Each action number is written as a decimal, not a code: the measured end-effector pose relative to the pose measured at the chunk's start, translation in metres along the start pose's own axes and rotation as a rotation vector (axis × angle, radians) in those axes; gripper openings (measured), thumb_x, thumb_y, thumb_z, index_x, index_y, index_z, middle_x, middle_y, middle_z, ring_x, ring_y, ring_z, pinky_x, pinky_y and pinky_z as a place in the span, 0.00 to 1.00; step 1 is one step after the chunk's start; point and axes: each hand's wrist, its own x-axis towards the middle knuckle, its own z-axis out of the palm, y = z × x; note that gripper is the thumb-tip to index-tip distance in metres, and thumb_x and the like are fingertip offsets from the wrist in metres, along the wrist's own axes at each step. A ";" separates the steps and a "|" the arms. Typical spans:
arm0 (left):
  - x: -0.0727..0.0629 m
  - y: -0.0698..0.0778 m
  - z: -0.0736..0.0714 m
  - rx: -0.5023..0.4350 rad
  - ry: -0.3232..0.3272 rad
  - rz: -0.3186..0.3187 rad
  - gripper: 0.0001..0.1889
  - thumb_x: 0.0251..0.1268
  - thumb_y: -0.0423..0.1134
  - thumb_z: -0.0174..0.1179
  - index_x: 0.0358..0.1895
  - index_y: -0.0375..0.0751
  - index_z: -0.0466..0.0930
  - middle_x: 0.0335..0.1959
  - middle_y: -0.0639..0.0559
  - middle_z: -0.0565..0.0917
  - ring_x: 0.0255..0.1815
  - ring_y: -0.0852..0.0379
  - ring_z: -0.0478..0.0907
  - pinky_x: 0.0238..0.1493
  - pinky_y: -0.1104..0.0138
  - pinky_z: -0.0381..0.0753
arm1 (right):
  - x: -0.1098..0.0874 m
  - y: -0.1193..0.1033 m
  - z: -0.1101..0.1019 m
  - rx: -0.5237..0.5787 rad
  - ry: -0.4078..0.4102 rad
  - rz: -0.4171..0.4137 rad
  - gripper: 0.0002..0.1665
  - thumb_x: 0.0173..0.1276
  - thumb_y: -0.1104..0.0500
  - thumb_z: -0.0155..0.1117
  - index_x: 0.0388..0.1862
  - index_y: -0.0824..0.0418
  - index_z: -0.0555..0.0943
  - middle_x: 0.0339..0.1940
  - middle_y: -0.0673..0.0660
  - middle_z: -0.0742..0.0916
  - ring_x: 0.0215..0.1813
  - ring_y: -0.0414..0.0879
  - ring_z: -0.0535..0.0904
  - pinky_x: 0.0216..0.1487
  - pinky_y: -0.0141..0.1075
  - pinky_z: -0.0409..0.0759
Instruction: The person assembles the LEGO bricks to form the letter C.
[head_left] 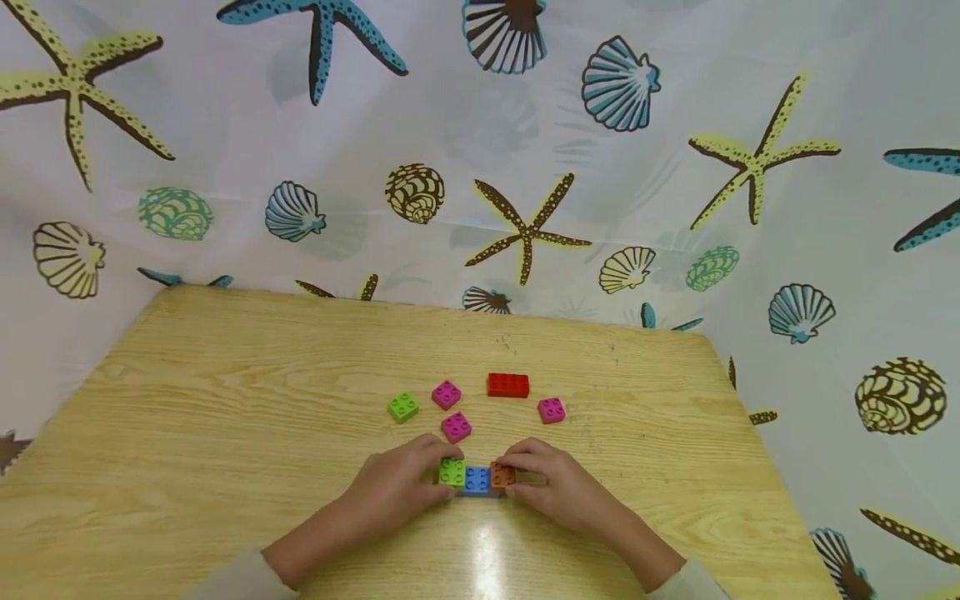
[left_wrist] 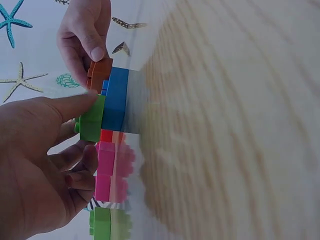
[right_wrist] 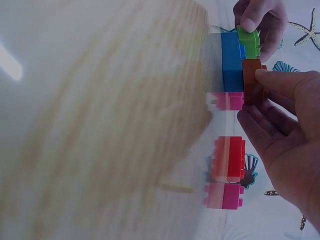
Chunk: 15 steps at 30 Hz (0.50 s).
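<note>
While left hand (head_left: 401, 481) pinches green brick (head_left: 452, 472) — right hand (head_left: 557, 482) pinches brown brick (head_left: 502, 476).

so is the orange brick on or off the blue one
On: the right wrist view shows the orange brick against the top of the blue brick, overhanging one end. Cannot tell if fully pressed.

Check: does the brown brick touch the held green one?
Apart: the head view shows the blue brick exposed between the brown brick and the held green brick.
</note>
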 end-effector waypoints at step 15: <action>0.007 -0.027 -0.030 0.000 0.164 -0.080 0.22 0.72 0.56 0.59 0.62 0.52 0.80 0.57 0.54 0.81 0.35 0.61 0.76 0.33 0.64 0.76 | -0.002 -0.005 -0.001 0.004 -0.005 0.008 0.22 0.71 0.60 0.68 0.63 0.55 0.82 0.60 0.48 0.82 0.62 0.44 0.78 0.61 0.43 0.80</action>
